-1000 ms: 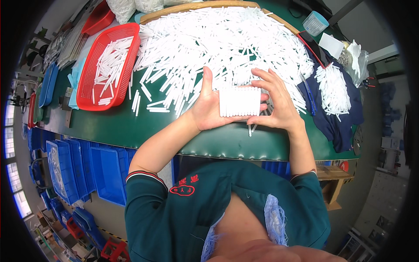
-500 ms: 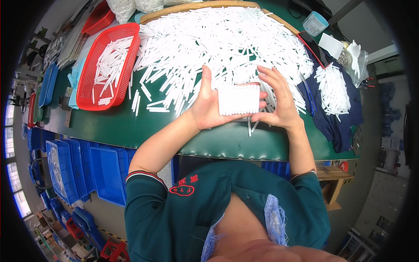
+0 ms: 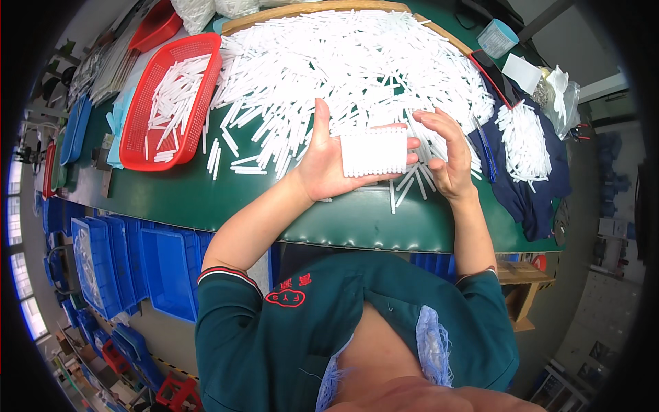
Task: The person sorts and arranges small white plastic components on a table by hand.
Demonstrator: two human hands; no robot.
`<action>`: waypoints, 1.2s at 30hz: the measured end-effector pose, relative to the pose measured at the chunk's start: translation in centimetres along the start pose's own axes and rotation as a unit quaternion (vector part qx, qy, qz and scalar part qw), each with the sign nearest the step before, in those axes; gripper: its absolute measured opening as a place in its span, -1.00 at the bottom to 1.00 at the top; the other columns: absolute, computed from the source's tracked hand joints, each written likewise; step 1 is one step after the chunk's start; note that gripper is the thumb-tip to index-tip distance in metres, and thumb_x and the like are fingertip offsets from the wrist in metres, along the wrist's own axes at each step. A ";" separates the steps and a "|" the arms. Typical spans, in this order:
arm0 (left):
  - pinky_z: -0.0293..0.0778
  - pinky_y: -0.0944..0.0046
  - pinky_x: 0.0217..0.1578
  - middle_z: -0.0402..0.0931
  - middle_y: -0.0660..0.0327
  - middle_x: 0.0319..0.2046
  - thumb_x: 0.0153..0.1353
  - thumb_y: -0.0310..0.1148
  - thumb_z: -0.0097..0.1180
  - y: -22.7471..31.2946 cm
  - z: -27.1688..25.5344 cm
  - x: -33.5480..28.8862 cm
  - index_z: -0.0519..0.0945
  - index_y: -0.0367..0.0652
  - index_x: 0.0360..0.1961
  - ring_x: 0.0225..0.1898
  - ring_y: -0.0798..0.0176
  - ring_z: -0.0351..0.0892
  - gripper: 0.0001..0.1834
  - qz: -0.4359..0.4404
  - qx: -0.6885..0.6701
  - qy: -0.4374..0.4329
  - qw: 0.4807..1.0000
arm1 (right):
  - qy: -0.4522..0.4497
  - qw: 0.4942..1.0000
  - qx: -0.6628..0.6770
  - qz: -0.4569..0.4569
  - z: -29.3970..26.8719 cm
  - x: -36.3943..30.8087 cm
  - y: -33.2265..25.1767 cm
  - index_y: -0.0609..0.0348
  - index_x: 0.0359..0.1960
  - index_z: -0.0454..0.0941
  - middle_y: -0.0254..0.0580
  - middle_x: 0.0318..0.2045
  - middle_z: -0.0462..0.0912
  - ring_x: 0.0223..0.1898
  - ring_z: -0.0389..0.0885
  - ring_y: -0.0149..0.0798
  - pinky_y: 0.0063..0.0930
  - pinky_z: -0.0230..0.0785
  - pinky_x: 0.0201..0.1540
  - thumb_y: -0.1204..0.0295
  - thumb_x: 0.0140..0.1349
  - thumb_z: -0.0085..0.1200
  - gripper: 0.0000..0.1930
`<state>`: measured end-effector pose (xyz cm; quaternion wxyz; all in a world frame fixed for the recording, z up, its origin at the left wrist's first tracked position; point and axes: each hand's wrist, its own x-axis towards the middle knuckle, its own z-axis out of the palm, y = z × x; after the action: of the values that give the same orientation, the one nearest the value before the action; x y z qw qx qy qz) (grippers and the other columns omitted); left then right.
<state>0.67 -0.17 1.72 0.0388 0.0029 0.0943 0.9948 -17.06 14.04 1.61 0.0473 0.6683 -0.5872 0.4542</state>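
Across the palm and fingers of my left hand (image 3: pixel 319 168) lies a flat row of short white sticks (image 3: pixel 374 152), set side by side. The thumb stands away from the row, while fingertips show past its right edge. My right hand (image 3: pixel 449 154) is just to the right, its fingers apart and slightly curled, with nothing in it. Below and between the hands, several loose white sticks (image 3: pixel 419 184) rest on the green table. A large heap of the same sticks (image 3: pixel 343 62) spreads out beyond both hands.
A red perforated basket (image 3: pixel 130 144) with white sticks stands at left. On the right, a dark blue cloth (image 3: pixel 525 202) bears another stick pile (image 3: pixel 522 141), with a blue pen (image 3: pixel 488 156) beside it. A wooden strip (image 3: pixel 309 9) borders the heap. Blue crates (image 3: pixel 168 275) are below the table's left side.
My right hand has drawn back from the row, its thumb moving off the lower right corner. More loose sticks now show beneath it. My left hand has barely shifted.
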 end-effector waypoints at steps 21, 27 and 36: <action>0.08 -0.10 0.28 0.13 0.08 0.31 -0.06 0.63 -0.56 -0.8 -1.7 0.0 0.03 -0.12 0.37 0.33 -0.02 0.12 0.18 0.011 -0.040 -0.008 0.999 | -0.119 0.991 -0.041 -0.034 1.4 0.8 -3.0 0.11 0.18 0.31 -0.16 0.10 0.46 0.20 0.35 -0.04 0.08 0.03 0.28 0.13 -0.17 0.38 -0.17; 0.13 -0.07 0.26 0.14 0.09 0.30 -0.05 0.63 -0.58 -0.9 -1.1 0.3 0.06 -0.12 0.36 0.32 0.03 0.14 0.18 0.015 0.054 0.047 0.997 | -0.106 0.994 -0.032 -0.028 1.6 0.7 -2.8 0.12 0.13 0.38 -0.16 0.02 0.50 0.19 0.38 -0.06 0.07 0.07 0.27 0.23 -0.14 0.36 -0.28; 0.12 -0.06 0.26 0.18 0.06 0.28 -0.08 0.64 -0.56 -1.1 -2.2 0.4 0.06 -0.14 0.36 0.30 0.02 0.19 0.21 -0.004 -0.036 -0.008 0.999 | -0.124 0.991 -0.020 -0.047 1.5 0.5 -2.5 0.15 0.21 0.22 -0.12 0.02 0.54 0.18 0.38 0.04 0.15 0.02 0.27 0.33 -0.17 0.37 -0.17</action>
<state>0.34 0.51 -0.67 0.0441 0.0093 0.0579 0.9973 -14.18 13.52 2.29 0.0084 0.7452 -0.5654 0.3535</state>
